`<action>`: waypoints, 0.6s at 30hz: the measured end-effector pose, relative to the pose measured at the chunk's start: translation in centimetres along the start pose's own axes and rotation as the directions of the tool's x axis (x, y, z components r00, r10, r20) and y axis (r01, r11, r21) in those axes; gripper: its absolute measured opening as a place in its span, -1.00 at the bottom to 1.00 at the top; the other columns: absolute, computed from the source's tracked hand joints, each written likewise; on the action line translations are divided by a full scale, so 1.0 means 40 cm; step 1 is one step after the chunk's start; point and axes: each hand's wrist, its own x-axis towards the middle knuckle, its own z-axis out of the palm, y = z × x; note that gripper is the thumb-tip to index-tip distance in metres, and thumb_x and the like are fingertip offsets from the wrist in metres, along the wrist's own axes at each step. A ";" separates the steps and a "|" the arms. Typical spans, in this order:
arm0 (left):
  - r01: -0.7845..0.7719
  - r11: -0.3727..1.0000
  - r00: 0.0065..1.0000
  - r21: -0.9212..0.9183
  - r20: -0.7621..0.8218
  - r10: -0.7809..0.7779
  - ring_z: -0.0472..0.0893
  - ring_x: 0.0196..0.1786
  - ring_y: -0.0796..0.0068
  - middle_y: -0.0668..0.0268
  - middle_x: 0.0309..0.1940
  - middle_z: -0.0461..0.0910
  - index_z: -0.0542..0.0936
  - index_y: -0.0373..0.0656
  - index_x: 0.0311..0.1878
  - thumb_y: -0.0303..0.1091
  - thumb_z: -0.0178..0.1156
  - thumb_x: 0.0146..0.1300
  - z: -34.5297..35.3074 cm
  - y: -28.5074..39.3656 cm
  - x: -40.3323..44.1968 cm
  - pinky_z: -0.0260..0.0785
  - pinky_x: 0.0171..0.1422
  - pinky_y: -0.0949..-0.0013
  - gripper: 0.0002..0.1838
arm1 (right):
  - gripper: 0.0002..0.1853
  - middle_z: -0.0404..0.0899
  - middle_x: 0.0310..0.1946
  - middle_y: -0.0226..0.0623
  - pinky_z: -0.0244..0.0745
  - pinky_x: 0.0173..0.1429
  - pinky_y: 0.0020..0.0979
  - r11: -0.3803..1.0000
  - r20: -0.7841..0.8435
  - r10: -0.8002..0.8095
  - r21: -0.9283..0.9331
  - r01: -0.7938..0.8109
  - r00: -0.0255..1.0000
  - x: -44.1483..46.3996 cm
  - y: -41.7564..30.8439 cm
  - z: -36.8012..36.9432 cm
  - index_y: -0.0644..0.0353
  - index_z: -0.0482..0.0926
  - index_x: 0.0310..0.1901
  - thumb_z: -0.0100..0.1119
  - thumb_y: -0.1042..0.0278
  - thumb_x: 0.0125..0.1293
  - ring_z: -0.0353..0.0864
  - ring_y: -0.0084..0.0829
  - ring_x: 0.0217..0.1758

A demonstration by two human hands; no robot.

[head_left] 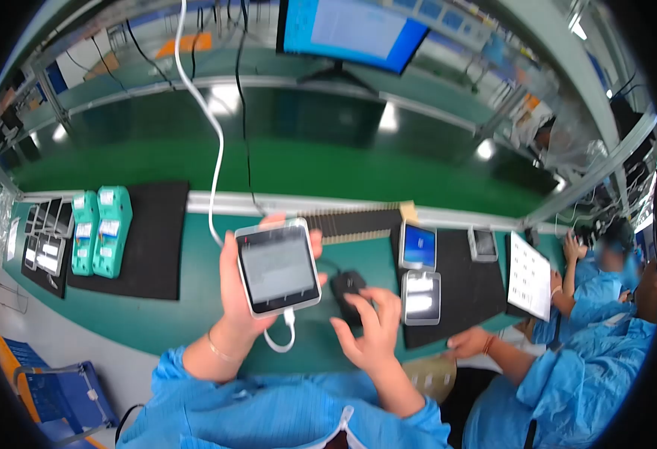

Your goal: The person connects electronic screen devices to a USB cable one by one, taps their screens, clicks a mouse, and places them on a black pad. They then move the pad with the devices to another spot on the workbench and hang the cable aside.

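Observation:
My left hand [232, 288] is closed around a white, square-cornered handheld device [278, 267], its lit screen turned up toward me. A white cable [290, 320] is plugged into the device's lower edge and loops beneath it. My right hand [374, 327] has its fingers spread and holds nothing. Its fingertips are at the right side of a black computer mouse [348, 290]; whether they touch it I cannot tell. Right of that hand, a similar white device [422, 298] lies on a black mat [459, 288], with a blue-screened device [418, 246] just behind it.
Two teal handheld units [111, 232] and several small devices lie at the left on black mats. A slotted strip [358, 223] runs behind the mouse. A white cable hangs from above. A monitor [351, 34] stands beyond. At right are a printed sheet [529, 277] and co-workers in blue.

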 end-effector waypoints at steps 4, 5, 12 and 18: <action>0.010 0.996 1.000 0.089 -0.002 -0.010 0.49 0.18 -0.04 -0.20 0.18 0.37 0.27 -0.04 0.33 0.31 -0.33 0.37 -0.003 -0.006 -0.009 0.44 0.11 -0.25 -0.29 | -0.44 0.24 0.16 -0.08 0.12 0.29 -0.02 0.988 0.101 0.085 -0.135 -0.071 0.991 -0.009 0.068 0.009 -0.01 0.55 0.06 0.44 0.09 -0.02 0.18 0.02 0.26; 0.031 0.997 0.999 0.075 0.008 -0.031 0.49 0.17 -0.04 -0.20 0.19 0.36 0.27 -0.05 0.33 0.31 -0.33 0.37 -0.004 -0.013 -0.009 0.44 0.12 -0.25 -0.29 | -0.44 0.25 0.16 -0.08 0.11 0.28 0.01 0.988 0.116 0.087 -0.140 -0.070 0.989 -0.009 0.072 0.017 -0.03 0.55 0.07 0.43 0.07 -0.01 0.18 0.03 0.26; 0.085 0.989 0.996 0.119 -0.006 -0.085 0.45 0.22 -0.07 -0.23 0.23 0.32 0.24 -0.03 0.35 0.32 -0.36 0.37 -0.022 -0.022 -0.011 0.38 0.17 -0.29 -0.28 | -0.51 0.29 0.14 -0.13 0.16 0.22 -0.04 0.982 0.130 0.101 -0.171 -0.078 0.986 -0.008 0.069 0.053 -0.06 0.60 0.03 0.41 0.08 0.01 0.24 -0.03 0.23; 0.096 0.989 0.995 0.115 -0.011 -0.095 0.45 0.23 -0.08 -0.23 0.23 0.32 0.24 -0.02 0.35 0.33 -0.36 0.36 -0.021 -0.024 -0.011 0.38 0.17 -0.29 -0.27 | -0.52 0.30 0.13 -0.13 0.15 0.22 -0.06 0.984 0.138 0.103 -0.158 -0.081 0.985 -0.010 0.075 0.057 -0.07 0.60 0.03 0.40 0.12 0.02 0.25 -0.04 0.21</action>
